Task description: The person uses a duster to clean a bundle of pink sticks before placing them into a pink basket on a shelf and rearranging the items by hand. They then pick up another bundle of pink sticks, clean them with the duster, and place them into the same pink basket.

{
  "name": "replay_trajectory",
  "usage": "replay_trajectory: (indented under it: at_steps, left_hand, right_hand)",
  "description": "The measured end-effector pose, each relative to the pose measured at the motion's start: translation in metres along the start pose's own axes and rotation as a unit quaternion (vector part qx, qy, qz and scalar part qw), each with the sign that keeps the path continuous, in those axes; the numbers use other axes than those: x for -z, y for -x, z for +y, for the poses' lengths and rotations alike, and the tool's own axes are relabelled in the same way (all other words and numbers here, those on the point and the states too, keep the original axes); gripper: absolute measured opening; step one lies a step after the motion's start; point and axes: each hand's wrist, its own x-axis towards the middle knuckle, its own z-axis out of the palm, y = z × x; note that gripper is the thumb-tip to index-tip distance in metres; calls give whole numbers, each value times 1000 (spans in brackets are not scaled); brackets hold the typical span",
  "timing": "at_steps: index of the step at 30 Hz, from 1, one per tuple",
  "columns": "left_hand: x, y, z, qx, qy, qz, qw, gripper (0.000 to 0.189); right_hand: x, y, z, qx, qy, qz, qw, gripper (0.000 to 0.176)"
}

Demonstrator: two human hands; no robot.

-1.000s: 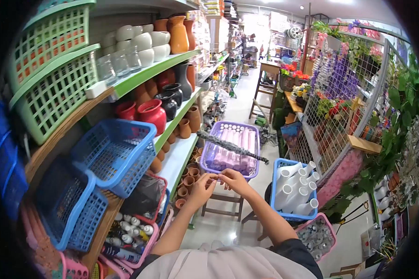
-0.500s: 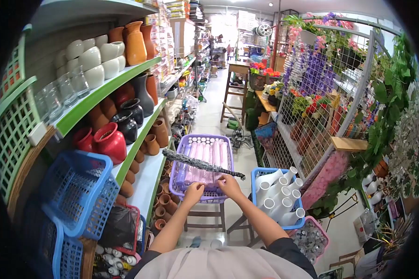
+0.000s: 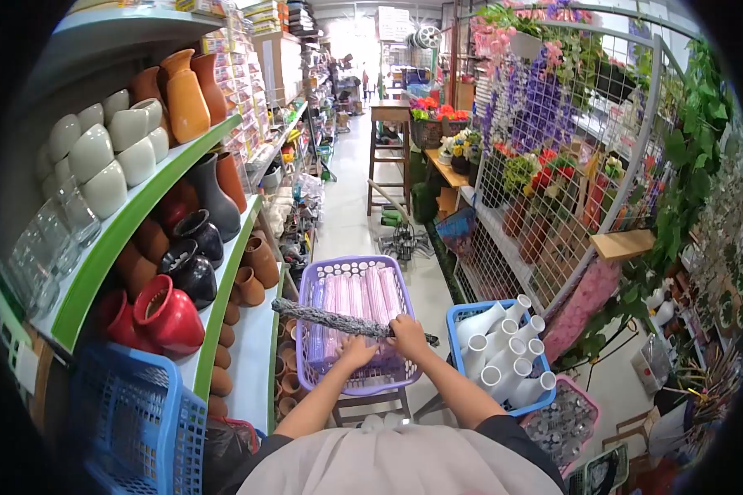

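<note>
A grey fluffy duster [image 3: 326, 318] lies slantwise across the top of a purple basket [image 3: 399, 383]. My right hand [image 3: 407, 337] is closed around the duster near its dark right end, which sticks out past my fingers. Just below the duster is my left hand [image 3: 357, 351], its fingers loosely spread over the basket's contents; the fingertips are partly hidden. Pink and lilac wrapped tubes [image 3: 357, 295] lie side by side in the basket under the duster. The basket rests on a wooden stool [image 3: 403, 404].
A blue basket [image 3: 451, 318] of white vases [image 3: 504, 346] stands to the right, beside a pink basket [image 3: 590, 406] of glassware. Shelves [image 3: 144, 194] with pots and vases line the left. A wire rack [image 3: 545, 190] with artificial flowers flanks the aisle [image 3: 348, 194].
My right hand has moved up onto the duster and closed around it. My left hand has shifted lower right, from a pinch to looser fingers. The view has turned right.
</note>
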Motion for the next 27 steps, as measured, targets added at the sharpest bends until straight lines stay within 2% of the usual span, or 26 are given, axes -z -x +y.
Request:
replay_trajectory:
  at_steps: [2, 4, 5, 6, 8, 9, 10, 12, 14, 16, 18, 20, 21, 22, 24, 25, 26, 27]
  left_hand:
    - [0, -14, 0, -1, 14, -35, 999, 73]
    - [-4, -28, 4, -9, 43, -16, 999, 73]
    - [-7, -25, 14, -2, 87, 77, 993, 69]
    - [-10, -33, 17, -7, 89, 72, 993, 69]
    - [-10, -51, 24, 15, 88, 62, 994, 65]
    - [-8, -59, 27, 4, 89, 52, 995, 74]
    - [-4, -68, 30, -1, 88, 49, 995, 74]
    - [-2, -87, 27, 19, 133, -35, 990, 87]
    - [-2, -92, 23, 20, 140, -24, 990, 91]
    - [7, -85, 25, -22, 156, -21, 987, 90]
    - [-3, -102, 15, -6, 148, -20, 989, 86]
    - [-37, -141, -19, -43, 266, -83, 959, 83]
    - [-20, -119, -13, -44, 270, -68, 960, 73]
    - [-11, -106, -14, -42, 271, -68, 959, 73]
    - [-2, -89, -22, -79, 415, -51, 905, 54]
    - [4, -74, -24, -43, 511, -55, 857, 46]
    - [5, -74, -30, -41, 514, -52, 855, 46]
    - [5, -76, -45, -59, 572, -68, 816, 50]
  right_hand:
    - [-5, 4, 2, -4, -12, -9, 1000, 34]
    - [-6, 11, 2, -71, -132, 77, 986, 36]
    - [-3, 16, -2, -93, -170, 125, 973, 34]
    - [-2, 18, -4, -98, -166, 126, 973, 34]
    - [-3, 20, -10, -214, -186, 156, 946, 31]
    - [-4, 21, -13, -235, -188, 179, 937, 30]
    - [-4, 20, -12, -239, -186, 183, 935, 30]
    - [-7, 21, -15, -289, -181, 180, 923, 30]
    - [-7, 20, -16, -290, -180, 174, 923, 30]
    - [-5, 20, -17, -290, -177, 172, 925, 31]
    - [-7, 22, -18, -260, -146, 175, 938, 32]
    - [-9, 22, -18, -246, -139, 189, 941, 32]
    - [-10, 22, -18, -229, -132, 205, 942, 32]
    - [-11, 22, -18, -227, -133, 203, 943, 32]
    - [-10, 23, -18, -244, -148, 205, 936, 31]
    - [-10, 22, -18, -241, -148, 202, 938, 31]
    - [-10, 22, -17, -252, -157, 203, 933, 30]
    - [-9, 22, -16, -263, -165, 204, 928, 30]
